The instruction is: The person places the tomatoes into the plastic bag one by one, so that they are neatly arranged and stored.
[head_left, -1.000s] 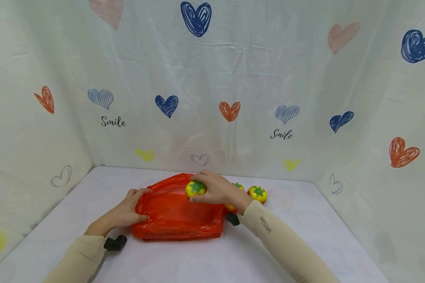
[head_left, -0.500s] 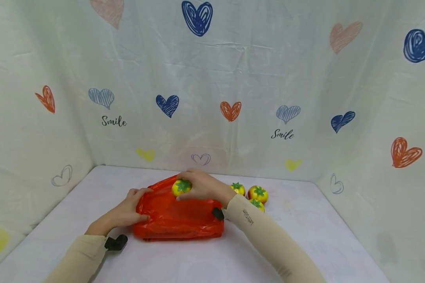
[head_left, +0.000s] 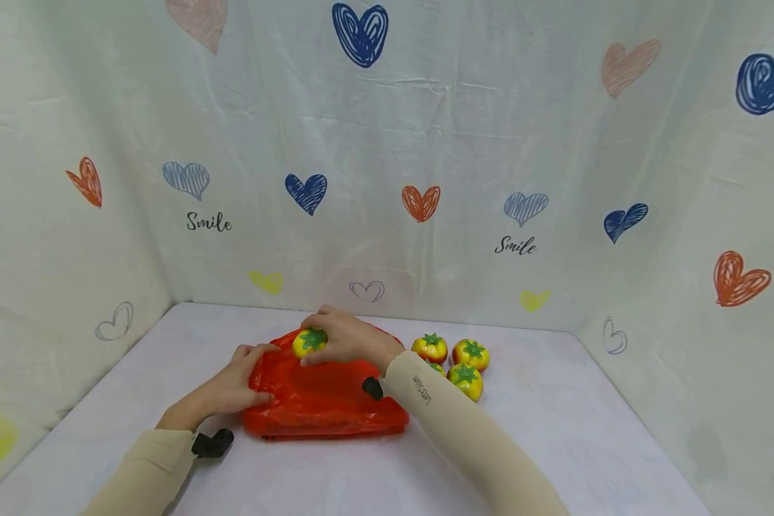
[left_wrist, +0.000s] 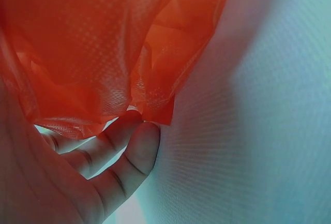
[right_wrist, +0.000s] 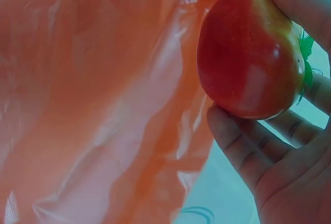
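Note:
A red plastic bag point(head_left: 316, 398) lies on the table, its left end held by my left hand point(head_left: 228, 383), thumb in front and fingers behind. In the left wrist view, those fingers point(left_wrist: 142, 146) curl against the bag's lower edge. Over the bag, my right hand point(head_left: 348, 340) grips a tomato point(head_left: 308, 345) by its sides, green leafy top upward. The right wrist view shows this tomato point(right_wrist: 248, 53) red below and yellowish near the leaves, between thumb and fingers, with the bag point(right_wrist: 93, 89) beside it. The bag's inside is mostly hidden.
Several more tomatoes point(head_left: 471, 355) sit grouped on the white table point(head_left: 555, 430) right of the bag; one is partly hidden behind my right sleeve point(head_left: 451, 408). A pale curtain point(head_left: 464, 143) printed with hearts stands behind and at both sides.
My right hand has carried the tomato leftward over the bag. The tomatoes at right have come out from behind the right arm. My left hand keeps its place on the bag.

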Available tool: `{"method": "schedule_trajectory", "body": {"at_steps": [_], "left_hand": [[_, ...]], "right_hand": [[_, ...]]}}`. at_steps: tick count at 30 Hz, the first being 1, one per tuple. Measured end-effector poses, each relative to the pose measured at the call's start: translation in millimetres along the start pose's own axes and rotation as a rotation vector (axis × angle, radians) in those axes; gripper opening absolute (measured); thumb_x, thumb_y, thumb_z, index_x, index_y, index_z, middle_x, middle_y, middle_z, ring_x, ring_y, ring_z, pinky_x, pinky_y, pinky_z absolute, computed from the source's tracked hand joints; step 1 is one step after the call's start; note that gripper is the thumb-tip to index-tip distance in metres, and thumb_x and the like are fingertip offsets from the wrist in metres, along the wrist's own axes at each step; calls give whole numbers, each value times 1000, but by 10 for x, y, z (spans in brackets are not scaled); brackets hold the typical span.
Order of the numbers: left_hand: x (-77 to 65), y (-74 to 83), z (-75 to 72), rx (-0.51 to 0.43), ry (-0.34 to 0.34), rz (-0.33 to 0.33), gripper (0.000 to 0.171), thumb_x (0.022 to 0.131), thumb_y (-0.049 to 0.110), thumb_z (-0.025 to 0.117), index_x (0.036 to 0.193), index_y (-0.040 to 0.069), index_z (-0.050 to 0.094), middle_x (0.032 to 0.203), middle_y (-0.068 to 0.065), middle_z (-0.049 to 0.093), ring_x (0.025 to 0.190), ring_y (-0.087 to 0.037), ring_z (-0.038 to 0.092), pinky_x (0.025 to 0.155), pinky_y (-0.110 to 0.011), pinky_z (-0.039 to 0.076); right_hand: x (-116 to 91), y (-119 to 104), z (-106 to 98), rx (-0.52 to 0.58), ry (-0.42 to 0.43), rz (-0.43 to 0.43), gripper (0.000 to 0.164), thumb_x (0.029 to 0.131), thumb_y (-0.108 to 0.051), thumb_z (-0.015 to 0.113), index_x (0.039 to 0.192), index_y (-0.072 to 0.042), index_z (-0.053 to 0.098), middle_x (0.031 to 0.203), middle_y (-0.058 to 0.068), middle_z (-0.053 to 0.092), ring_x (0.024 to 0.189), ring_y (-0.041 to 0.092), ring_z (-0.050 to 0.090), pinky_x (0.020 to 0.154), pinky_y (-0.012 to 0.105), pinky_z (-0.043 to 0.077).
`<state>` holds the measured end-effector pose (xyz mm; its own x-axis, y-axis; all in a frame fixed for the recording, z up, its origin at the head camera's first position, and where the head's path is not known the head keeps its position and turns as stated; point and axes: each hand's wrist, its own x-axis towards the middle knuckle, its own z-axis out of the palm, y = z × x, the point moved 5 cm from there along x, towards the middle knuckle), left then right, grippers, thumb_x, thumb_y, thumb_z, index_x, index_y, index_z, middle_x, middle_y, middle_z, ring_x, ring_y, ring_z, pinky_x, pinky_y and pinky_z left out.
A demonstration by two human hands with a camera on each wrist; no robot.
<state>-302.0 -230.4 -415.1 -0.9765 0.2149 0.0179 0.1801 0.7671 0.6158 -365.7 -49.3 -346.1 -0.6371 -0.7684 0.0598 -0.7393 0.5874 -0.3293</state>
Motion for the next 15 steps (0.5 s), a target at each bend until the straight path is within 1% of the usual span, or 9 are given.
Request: {"method": "schedule_trajectory", "body": {"at_steps": [5,15], "left_hand": [[-1,-1,1,3,-3,0,83,70,21,81,139,14,35,128,-20,32,112,-37,44,84,-53,50],[-17,7,-2,-4,-3,4,83,71,19,81,139,11,35,127,-22,31,111,-39,45,85,-54,50]], "right_hand": [[63,8,63,5,-7,19,55,78,-53,73,125,-29,56,108,-12,48,96,6,47,79,20,46],[168,37,225,37,-25,35,57,77,-50,74,127,-27,57,111,-13,51,96,4,49,80,19,47]]}}
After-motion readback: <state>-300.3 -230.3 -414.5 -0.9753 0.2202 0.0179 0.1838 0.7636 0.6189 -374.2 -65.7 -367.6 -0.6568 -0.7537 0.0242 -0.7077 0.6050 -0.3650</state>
